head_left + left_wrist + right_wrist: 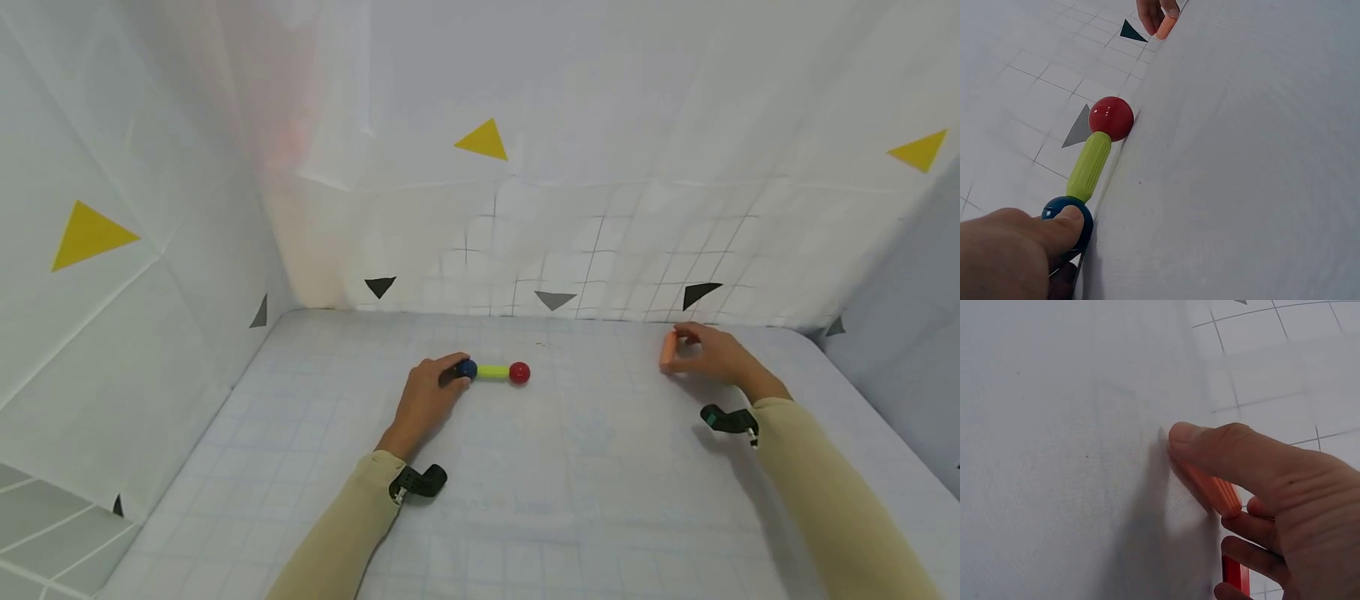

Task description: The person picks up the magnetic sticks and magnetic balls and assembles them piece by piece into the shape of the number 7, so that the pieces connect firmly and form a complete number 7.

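Observation:
My left hand (426, 402) pinches the dark blue ball (468, 368) between thumb and fingers. Joined to that ball is a ribbed yellow-green rod (1089, 166), with a glossy red ball (1111, 119) on its other end; the piece lies across the table. Further right, my right hand (716, 360) holds an orange ribbed rod (667, 352) between thumb and fingertips, close to the tabletop. Behind the lower fingers in the right wrist view shows part of a red object (1232, 575); the rest of it is hidden.
The white gridded table (525, 517) ends at a back wall (420, 233) of white sheeting marked with yellow, black and grey triangles. Side sheets (97, 333) stand left and right. Each wrist wears a black camera mount (420, 482).

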Demonstrator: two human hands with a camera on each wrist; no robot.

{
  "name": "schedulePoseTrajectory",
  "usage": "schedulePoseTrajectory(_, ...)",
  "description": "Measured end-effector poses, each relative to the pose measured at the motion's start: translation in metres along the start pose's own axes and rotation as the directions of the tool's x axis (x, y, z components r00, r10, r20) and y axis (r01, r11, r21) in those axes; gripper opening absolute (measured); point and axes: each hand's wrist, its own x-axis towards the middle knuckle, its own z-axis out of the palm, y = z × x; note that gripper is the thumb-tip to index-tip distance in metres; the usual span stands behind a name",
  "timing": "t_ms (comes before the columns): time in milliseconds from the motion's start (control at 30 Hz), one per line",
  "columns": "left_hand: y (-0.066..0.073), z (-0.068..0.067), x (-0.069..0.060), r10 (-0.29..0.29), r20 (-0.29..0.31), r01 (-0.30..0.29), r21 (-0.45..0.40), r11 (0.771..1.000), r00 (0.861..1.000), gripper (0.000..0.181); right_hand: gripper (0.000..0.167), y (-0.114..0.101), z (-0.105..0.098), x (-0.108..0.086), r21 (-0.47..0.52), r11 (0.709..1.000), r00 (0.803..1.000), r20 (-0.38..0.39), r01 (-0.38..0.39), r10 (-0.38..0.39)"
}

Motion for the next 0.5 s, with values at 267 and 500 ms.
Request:
schedulePoseTrajectory(267, -0.002, 0.000, 0.001, 0.007, -0.002, -0.007, 0.006, 1.000, 1.000, 0.043, 0.096, -0.006, -0.003, -0.005, 0.041, 0.999, 1.000, -0.011, -0.019, 0.020)
schedulePoseTrajectory(500, -0.002, 0.001, 0.001, 0.004, 0.001, -0.004, 0.003, 1.000, 1.000, 0.043, 0.097, -0.010, -0.003, -0.011, 0.085, 0.996, 0.999, -0.025, -0.024, 0.026)
